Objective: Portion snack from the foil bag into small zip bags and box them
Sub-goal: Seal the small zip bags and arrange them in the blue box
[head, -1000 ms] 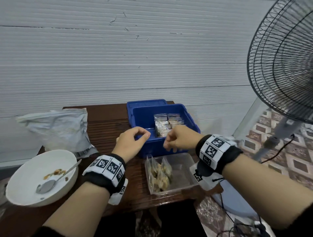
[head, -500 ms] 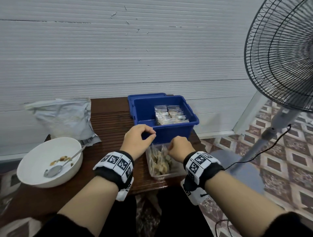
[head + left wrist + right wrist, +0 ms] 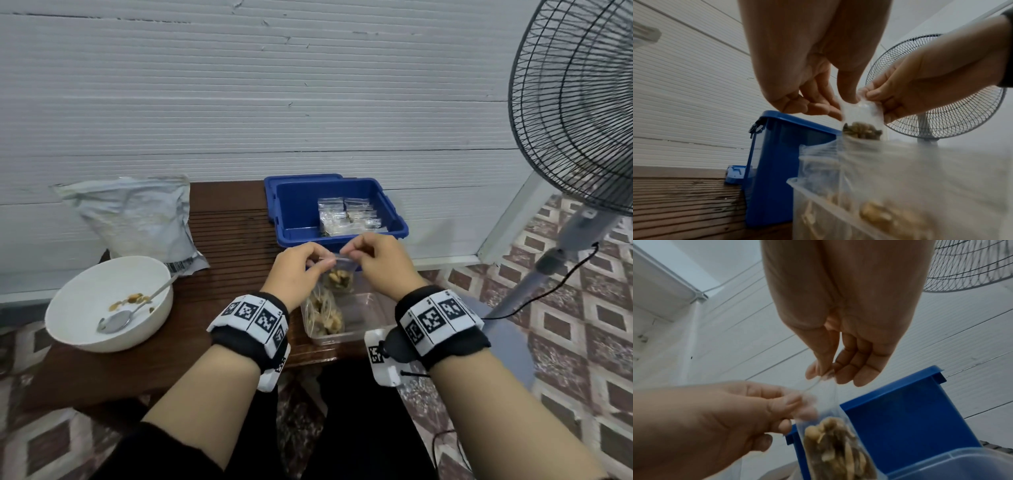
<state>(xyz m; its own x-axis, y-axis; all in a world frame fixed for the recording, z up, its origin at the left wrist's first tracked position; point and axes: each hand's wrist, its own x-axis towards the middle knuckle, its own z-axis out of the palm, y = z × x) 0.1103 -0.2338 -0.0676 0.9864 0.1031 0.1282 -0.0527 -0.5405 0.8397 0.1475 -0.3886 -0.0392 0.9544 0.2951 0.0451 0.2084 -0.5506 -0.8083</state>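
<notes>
We see both hands raised over the near right part of the tabletop [image 3: 219, 240], holding one small zip bag [image 3: 339, 277] between them. The left hand [image 3: 294, 274] pinches the bag's top left corner between thumb and fingers; the right hand [image 3: 380, 263] pinches the top right corner the same way. The bag hangs down from that top edge, its lower part filled with brown and pale snack pieces, just above the clear tub [image 3: 363, 308] and in front of the near wall of the blue box [image 3: 294, 212]. Whether the zip strip is sealed we cannot tell: the fingers cover it, and the film is blurred in both wrist views.

In the tub a larger clear bag [image 3: 322, 311] of snack stands at the left side; its mouth is hidden behind the left hand. The blue box holds several filled small bags [image 3: 346, 216] at its right side; their count is hard to make out. A blue lid [image 3: 301, 179] shows only as a strip behind the box.

Far left, the foil bag [image 3: 137, 219] leans against the wall, its lower edge hidden behind the white bowl [image 3: 102, 305]. A spoon [image 3: 116, 320] and a few snack bits lie in the bowl. At right a fan [image 3: 575, 113] is cut off by the frame.
</notes>
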